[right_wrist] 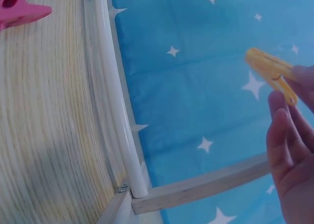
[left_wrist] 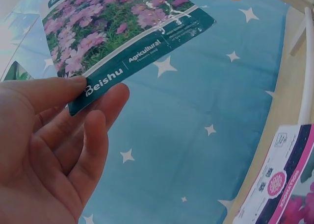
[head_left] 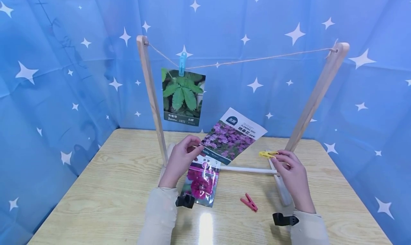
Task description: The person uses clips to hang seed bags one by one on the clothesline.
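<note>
My left hand [head_left: 183, 158] pinches the lower left corner of a seed packet [head_left: 229, 136] with pink-purple flowers, held tilted in the air. In the left wrist view the thumb lies over the packet's green band [left_wrist: 122, 69]. My right hand [head_left: 293, 175] holds a yellow clothespin [head_left: 268, 154] between thumb and fingers, near the right post. A second seed packet [head_left: 200, 184] with magenta flowers lies on the table below the left hand. From the string [head_left: 257, 60] hangs a packet with green leaves [head_left: 183, 96], clipped by a blue clothespin [head_left: 182, 64].
A red clothespin [head_left: 249, 203] lies on the table [head_left: 106, 188]. Two wooden posts, left [head_left: 151, 95] and right [head_left: 318, 91], carry the string. A white bar [head_left: 250, 170] joins them low down. Behind hangs a blue curtain [head_left: 257, 23] with white stars.
</note>
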A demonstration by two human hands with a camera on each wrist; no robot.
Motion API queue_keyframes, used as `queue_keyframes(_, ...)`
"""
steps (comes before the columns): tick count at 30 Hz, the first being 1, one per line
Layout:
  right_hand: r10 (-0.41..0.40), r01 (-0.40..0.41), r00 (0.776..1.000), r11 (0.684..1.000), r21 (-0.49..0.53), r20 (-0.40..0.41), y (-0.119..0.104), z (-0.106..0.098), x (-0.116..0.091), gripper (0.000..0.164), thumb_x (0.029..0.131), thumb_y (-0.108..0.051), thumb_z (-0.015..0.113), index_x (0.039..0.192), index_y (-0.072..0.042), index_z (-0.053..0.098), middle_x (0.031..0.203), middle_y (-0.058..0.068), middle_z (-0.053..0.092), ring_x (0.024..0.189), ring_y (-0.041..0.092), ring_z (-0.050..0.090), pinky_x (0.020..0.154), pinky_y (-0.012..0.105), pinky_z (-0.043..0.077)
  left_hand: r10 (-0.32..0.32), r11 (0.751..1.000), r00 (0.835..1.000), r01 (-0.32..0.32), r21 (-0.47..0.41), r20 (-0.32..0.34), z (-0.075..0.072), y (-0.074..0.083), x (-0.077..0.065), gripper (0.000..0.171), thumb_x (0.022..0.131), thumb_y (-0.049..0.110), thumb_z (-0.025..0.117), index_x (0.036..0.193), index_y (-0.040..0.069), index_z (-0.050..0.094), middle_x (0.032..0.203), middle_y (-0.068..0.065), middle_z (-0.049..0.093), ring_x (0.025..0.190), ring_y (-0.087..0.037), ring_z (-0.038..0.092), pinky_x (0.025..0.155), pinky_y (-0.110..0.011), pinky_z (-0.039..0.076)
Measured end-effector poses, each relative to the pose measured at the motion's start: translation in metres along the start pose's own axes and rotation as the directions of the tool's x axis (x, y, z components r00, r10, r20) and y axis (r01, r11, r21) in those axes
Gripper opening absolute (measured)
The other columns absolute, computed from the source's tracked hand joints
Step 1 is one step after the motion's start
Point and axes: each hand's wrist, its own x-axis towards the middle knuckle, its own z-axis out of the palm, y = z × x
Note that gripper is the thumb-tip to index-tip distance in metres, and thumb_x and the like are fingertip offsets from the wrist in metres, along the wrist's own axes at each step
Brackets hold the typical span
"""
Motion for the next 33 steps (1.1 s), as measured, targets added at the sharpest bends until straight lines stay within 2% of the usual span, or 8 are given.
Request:
queue_keyframes(10, -0.03, 0.03, 0.999, 0.999, 0.017, -0.036, -0.005, -0.001, 0.001, 0.027, 0.085, -0.032, 0.059, 0.096, -0.009, 0.066, 0.118, -0.002, 0.049, 0.098, 0.003, 0.045, 0.073, 0.007, 0.039, 0.001, 0.998, 1.0, -0.001, -0.065, -0.004, 0.003, 0.007, 0.0, 0.016, 0.088, 0.015, 0.058, 0.101, 0.008, 0.055, 0.093, -0.006, 0.065, 0.069, -0.017, 0.06, 0.064, -0.038, 0.05)
queue_keyframes(18, -0.07, 0.072, 0.996, 0.996, 0.043, -0.046, -0.01, -0.001, -0.001, 0.023, 0.086, -0.029, 0.059, 0.098, -0.011, 0.066, 0.117, -0.004, 0.051, 0.085, 0.002, 0.051, 0.069, 0.006, 0.04, -0.003, 0.991, 1.0, -0.001, -0.134, -0.027, 0.005, 0.007, 0.002, 0.017, 0.087, 0.014, 0.058, 0.102, 0.007, 0.055, 0.09, -0.008, 0.064, 0.069, -0.018, 0.062, 0.063, -0.037, 0.051)
queue_keyframes(25, -0.045, 0.048, 0.997, 0.998, 0.032, -0.063, -0.014, 0.0, -0.002, 0.027, 0.085, -0.032, 0.059, 0.102, -0.012, 0.066, 0.116, -0.006, 0.053, 0.084, 0.001, 0.051, 0.068, 0.009, 0.041, 0.014, 0.984, 0.999, -0.022, -0.178, -0.042, 0.007, 0.012, 0.001, 0.017, 0.088, 0.014, 0.057, 0.102, 0.007, 0.054, 0.089, -0.009, 0.064, 0.071, -0.018, 0.064, 0.064, -0.035, 0.052)
queue_keyframes(28, -0.041, 0.043, 0.997, 0.998, 0.041, -0.061, -0.015, 0.0, -0.003, 0.027, 0.086, -0.032, 0.058, 0.103, -0.012, 0.066, 0.116, -0.006, 0.053, 0.084, 0.002, 0.053, 0.067, 0.01, 0.042, 0.019, 0.981, 0.999, -0.026, -0.194, -0.04, 0.007, 0.015, 0.001, 0.017, 0.088, 0.014, 0.057, 0.103, 0.007, 0.054, 0.09, -0.01, 0.064, 0.074, -0.024, 0.064, 0.066, -0.037, 0.052)
queue_keyframes(33, -0.022, 0.024, 0.999, 0.999, 0.043, -0.048, -0.014, 0.001, -0.002, 0.03, 0.088, -0.036, 0.053, 0.108, -0.015, 0.064, 0.117, -0.008, 0.052, 0.076, 0.007, 0.055, 0.059, 0.015, 0.046, 0.018, 0.972, 0.998, -0.03, -0.235, -0.053, 0.009, 0.0, 0.009, 0.021, 0.087, 0.022, 0.059, 0.104, 0.012, 0.053, 0.09, -0.006, 0.064, 0.078, -0.027, 0.064, 0.067, -0.036, 0.052)
